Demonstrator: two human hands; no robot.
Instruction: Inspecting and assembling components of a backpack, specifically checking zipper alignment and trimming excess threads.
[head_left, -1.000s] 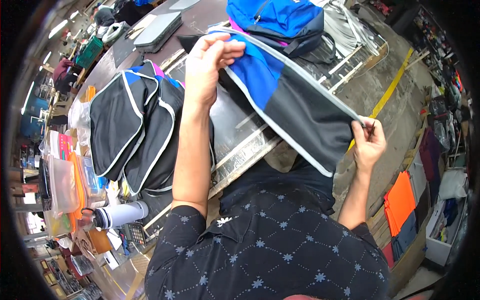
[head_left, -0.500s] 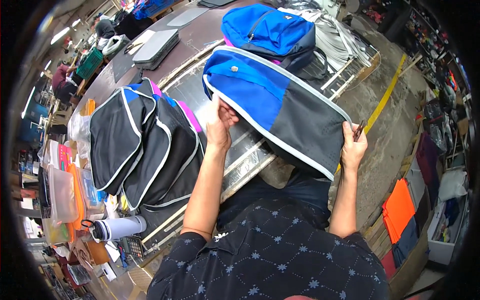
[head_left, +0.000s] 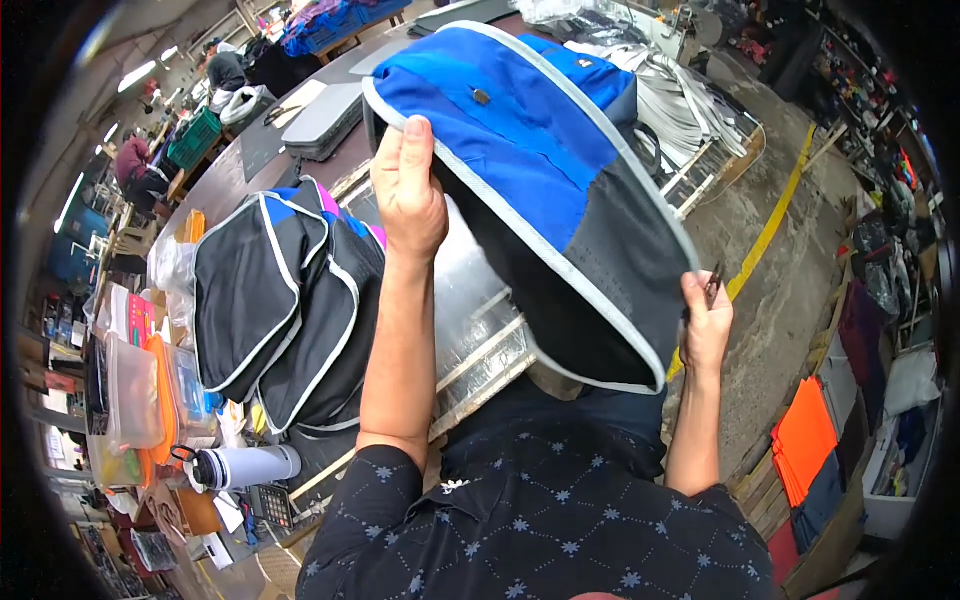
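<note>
A blue and black bag piece (head_left: 550, 150) with light grey piping hangs raised and tilted between my hands. My left hand (head_left: 410, 205) is closed on its piped edge near the blue end, thumb and fingers pinching it. At the black end, my right hand (head_left: 708, 330) grips the other edge and also holds small dark snips (head_left: 714, 286), partly hidden by the fingers. Under the piece its dark inside shows. Behind it lies a blue backpack (head_left: 610, 82), mostly covered. Left of my left forearm rest several similar black bag pieces (head_left: 240, 300) with grey piping.
A grey-white bottle (head_left: 250, 467) and a calculator (head_left: 271, 505) stand at the lower left, beside plastic tubs (head_left: 135, 390). Grey sheets (head_left: 325, 120) are stacked on the dark table. White strips (head_left: 665, 90) hang at the back. Orange fabric (head_left: 803, 440) lies low right.
My left hand has lifted the blue end of the bag piece up and to the left, so its dark inside now shows. The right hand keeps its grip, slightly lower.
</note>
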